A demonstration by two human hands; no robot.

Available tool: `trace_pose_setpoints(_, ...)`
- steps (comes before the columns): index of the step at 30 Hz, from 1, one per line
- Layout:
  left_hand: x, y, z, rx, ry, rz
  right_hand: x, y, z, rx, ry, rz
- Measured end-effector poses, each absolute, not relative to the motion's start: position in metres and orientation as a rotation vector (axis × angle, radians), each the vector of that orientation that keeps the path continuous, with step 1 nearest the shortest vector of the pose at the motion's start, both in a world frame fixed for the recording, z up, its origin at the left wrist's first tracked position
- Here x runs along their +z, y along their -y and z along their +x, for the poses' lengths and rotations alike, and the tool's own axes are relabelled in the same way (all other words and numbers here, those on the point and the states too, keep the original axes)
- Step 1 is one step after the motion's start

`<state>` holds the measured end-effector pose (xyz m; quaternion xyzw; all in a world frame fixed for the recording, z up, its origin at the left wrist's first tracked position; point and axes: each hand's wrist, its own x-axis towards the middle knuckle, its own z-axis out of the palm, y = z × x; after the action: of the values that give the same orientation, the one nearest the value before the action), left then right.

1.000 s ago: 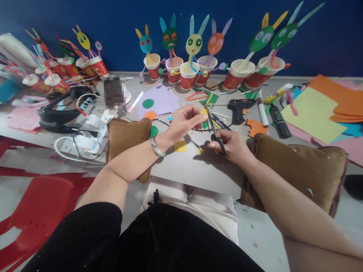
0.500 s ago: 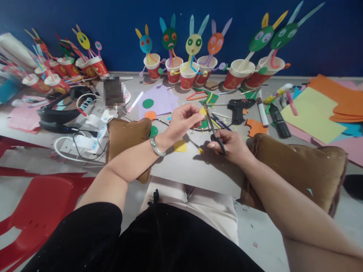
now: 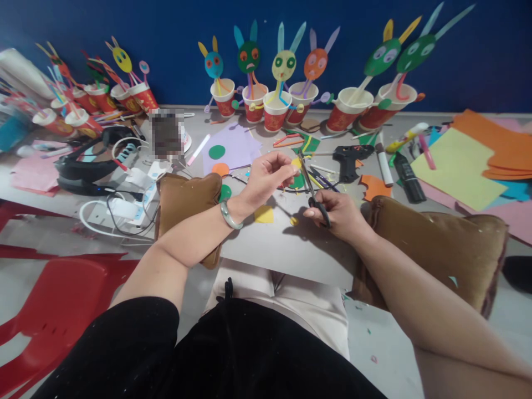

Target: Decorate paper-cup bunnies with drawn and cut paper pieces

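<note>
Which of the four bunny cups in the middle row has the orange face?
The rightmost of the four, the orange-faced bunny cup with pale purple ears. Its neighbours' faces are blue, dark green and yellow-green.

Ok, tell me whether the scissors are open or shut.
Cannot tell: the scissors in the right hand meet the yellow piece; the blades are too thin to separate.

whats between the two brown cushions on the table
In the head view, both hands work between the left cushion and the right cushion: left hand pinching a yellow paper piece, right hand holding scissors.
</note>
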<state>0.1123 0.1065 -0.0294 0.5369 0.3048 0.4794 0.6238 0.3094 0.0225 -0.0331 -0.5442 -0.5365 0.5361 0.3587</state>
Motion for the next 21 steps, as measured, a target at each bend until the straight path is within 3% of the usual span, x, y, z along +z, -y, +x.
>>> trace_pose_setpoints(12,-0.032,-0.108,0.111,1.102,-0.677,1.25,-0.031,-0.024,0.307,1.33,1.386,-1.387)
trace_pose_setpoints(21,-0.017,-0.111,0.114,0.975,-0.811,1.402,-0.057,-0.04,0.323,0.761,1.189,-1.319)
